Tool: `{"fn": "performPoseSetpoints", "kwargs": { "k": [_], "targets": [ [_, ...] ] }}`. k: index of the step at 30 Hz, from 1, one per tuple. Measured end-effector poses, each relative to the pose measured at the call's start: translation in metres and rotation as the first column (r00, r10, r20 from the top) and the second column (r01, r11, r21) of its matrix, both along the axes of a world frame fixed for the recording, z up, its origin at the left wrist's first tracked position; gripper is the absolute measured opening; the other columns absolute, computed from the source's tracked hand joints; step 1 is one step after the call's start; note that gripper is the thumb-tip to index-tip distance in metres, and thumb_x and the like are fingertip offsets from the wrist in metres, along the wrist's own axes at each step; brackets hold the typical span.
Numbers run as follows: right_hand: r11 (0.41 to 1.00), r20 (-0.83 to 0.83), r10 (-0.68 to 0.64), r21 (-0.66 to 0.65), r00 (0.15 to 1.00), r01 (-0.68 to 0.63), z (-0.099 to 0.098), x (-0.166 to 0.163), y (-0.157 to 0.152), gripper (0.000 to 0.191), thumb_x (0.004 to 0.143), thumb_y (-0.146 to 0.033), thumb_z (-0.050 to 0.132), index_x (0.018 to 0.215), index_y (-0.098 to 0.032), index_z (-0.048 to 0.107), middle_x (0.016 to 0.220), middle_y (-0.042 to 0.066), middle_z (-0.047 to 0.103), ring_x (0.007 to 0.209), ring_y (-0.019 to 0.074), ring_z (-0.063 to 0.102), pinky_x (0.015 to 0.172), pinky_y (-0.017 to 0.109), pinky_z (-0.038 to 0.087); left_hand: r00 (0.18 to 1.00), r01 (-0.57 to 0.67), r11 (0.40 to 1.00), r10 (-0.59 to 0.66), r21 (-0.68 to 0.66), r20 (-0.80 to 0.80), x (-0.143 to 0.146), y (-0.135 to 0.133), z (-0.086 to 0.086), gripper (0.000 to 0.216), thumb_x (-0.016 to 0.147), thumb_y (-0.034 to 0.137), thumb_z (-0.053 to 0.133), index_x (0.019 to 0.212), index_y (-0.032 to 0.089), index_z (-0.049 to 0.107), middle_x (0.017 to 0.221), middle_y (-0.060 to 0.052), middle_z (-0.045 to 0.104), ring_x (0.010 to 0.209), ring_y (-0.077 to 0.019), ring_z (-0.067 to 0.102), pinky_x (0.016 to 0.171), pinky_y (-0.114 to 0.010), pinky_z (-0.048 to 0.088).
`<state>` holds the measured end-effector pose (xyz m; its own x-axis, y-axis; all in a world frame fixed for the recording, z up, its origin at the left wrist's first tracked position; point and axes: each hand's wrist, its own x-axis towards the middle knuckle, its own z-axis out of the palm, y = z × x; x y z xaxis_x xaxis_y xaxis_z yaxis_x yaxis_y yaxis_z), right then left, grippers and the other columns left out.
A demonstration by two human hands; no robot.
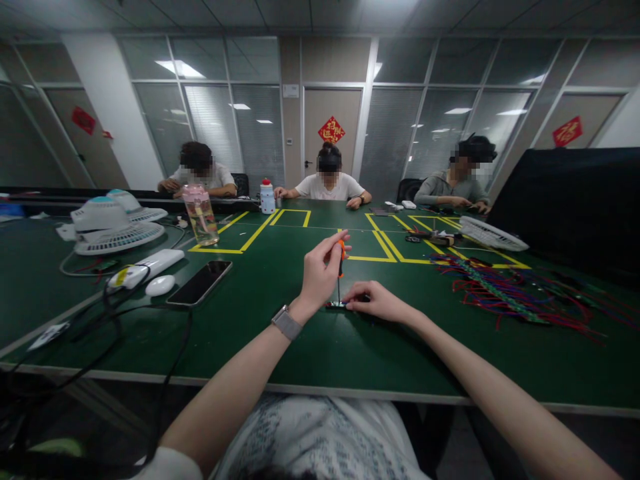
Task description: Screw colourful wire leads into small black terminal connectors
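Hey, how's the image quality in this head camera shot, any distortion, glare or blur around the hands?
Head view: strong fisheye bending, the table edge bows and walls lean; dim, even ceiling light with soft shadows; lamp reflections on the glass wall, faint sheen on the phone; left hand and screwdriver are sharp.

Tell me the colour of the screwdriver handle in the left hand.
Orange; the head view shows the screwdriver handle gripped by the left hand.

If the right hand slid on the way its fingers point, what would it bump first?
Probably the small dark piece under the tip of the orange-handled screwdriver; the right hand seems to touch it already.
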<state>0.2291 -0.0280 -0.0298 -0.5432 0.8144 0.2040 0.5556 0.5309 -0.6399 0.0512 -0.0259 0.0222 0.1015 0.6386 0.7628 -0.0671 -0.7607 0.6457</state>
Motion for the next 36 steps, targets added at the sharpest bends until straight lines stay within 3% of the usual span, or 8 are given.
{"fn": "performPoseSetpoints", "kwargs": {
  "k": [8, 12, 15, 19, 23, 26, 31, 36],
  "targets": [
    [1.0, 0.004, -0.001, 0.006, 1.0, 0.001, -0.0004, 0.0005, 0.0008, 0.025, 0.082, -0.035, 0.065, 0.096, -0.017, 0.076, 0.082, 0.005, 0.066, 0.073, 0.0157, 0.058, 0.069, 0.028, 0.045, 0.962, -0.253, 0.956, 0.264, 0.15, -0.065, -0.0031, -0.0029, 0.0031, 0.016, 0.084, 0.028, 0.065, 0.097, 0.022, 0.073, 0.094, -0.004, 0.058, 0.085, -0.0132, 0.06, 0.074, -0.024, 0.052],
    [1.0, 0.014, -0.002, 0.015, 1.0, 0.002, 0.0002, -0.0003, 0.0002, 0.025, 0.082, -0.033, 0.065, 0.096, -0.016, 0.076, 0.081, 0.005, 0.066, 0.074, 0.0161, 0.058, 0.07, 0.028, 0.045, 0.992, -0.111, 0.991, 0.115, 0.08, -0.054, -0.0021, -0.0023, 0.0024, 0.028, 0.095, 0.027, 0.046, 0.112, 0.022, 0.067, 0.11, -0.007, 0.061, 0.09, -0.0138, 0.063, 0.075, -0.026, 0.055],
    [1.0, 0.005, -0.001, 0.013, 1.0, 0.001, -0.0005, -0.0005, 0.0003, 0.025, 0.082, -0.034, 0.064, 0.096, -0.016, 0.076, 0.083, 0.006, 0.067, 0.076, 0.0168, 0.058, 0.071, 0.029, 0.045, 1.0, -0.003, 1.0, 0.003, 0.005, 0.006, 0.0005, -0.0002, -0.0009, 0.032, 0.095, 0.029, 0.046, 0.122, 0.021, 0.061, 0.116, -0.009, 0.065, 0.088, -0.0144, 0.067, 0.073, -0.026, 0.058],
    [1.0, 0.004, 0.001, 0.012, 1.0, -0.001, -0.0015, -0.0001, 0.0008, 0.025, 0.082, -0.035, 0.064, 0.096, -0.016, 0.075, 0.085, 0.006, 0.068, 0.078, 0.0172, 0.059, 0.072, 0.029, 0.046, 0.991, -0.136, 0.989, 0.136, 0.056, -0.009, 0.0009, 0.0001, -0.0011, 0.026, 0.087, 0.026, 0.061, 0.112, 0.021, 0.067, 0.099, -0.006, 0.068, 0.084, -0.0134, 0.065, 0.068, -0.022, 0.054],
    [1.0, 0.008, 0.005, 0.009, 1.0, -0.005, -0.0009, 0.0001, 0.0007, 0.025, 0.083, -0.034, 0.064, 0.096, -0.017, 0.075, 0.085, 0.006, 0.067, 0.077, 0.0168, 0.059, 0.073, 0.029, 0.046, 0.96, -0.262, 0.951, 0.274, 0.163, -0.059, -0.0023, -0.0024, 0.0034, 0.017, 0.082, 0.025, 0.067, 0.098, 0.023, 0.072, 0.09, -0.003, 0.059, 0.081, -0.0116, 0.059, 0.072, -0.023, 0.051],
    [1.0, 0.009, 0.002, 0.015, 1.0, -0.002, 0.0002, 0.0, 0.0, 0.025, 0.083, -0.034, 0.064, 0.096, -0.017, 0.076, 0.085, 0.006, 0.067, 0.076, 0.0165, 0.059, 0.072, 0.029, 0.046, 0.969, -0.228, 0.964, 0.238, 0.14, -0.061, -0.0033, -0.0022, 0.0038, 0.02, 0.089, 0.025, 0.056, 0.104, 0.023, 0.071, 0.1, -0.005, 0.06, 0.086, -0.0128, 0.06, 0.076, -0.024, 0.052],
    [1.0, 0.01, -0.002, 0.02, 1.0, 0.002, 0.001, -0.0001, -0.0006, 0.024, 0.082, -0.033, 0.065, 0.095, -0.016, 0.076, 0.084, 0.005, 0.067, 0.075, 0.0163, 0.058, 0.072, 0.029, 0.046, 1.0, -0.023, 1.0, 0.023, 0.013, 0.01, -0.0001, 0.0014, -0.0022, 0.031, 0.096, 0.027, 0.043, 0.12, 0.021, 0.062, 0.118, -0.008, 0.065, 0.09, -0.0147, 0.067, 0.075, -0.028, 0.057],
    [1.0, -0.001, -0.006, 0.022, 1.0, 0.006, -0.0018, 0.0001, 0.0004, 0.025, 0.082, -0.034, 0.065, 0.095, -0.016, 0.076, 0.082, 0.005, 0.067, 0.073, 0.0158, 0.057, 0.069, 0.028, 0.045, 0.986, -0.166, 0.982, 0.168, 0.084, -0.009, 0.0005, -0.0021, -0.0008, 0.02, 0.087, 0.026, 0.061, 0.105, 0.021, 0.069, 0.101, -0.005, 0.069, 0.088, -0.0144, 0.066, 0.07, -0.023, 0.054]
  ]
}}
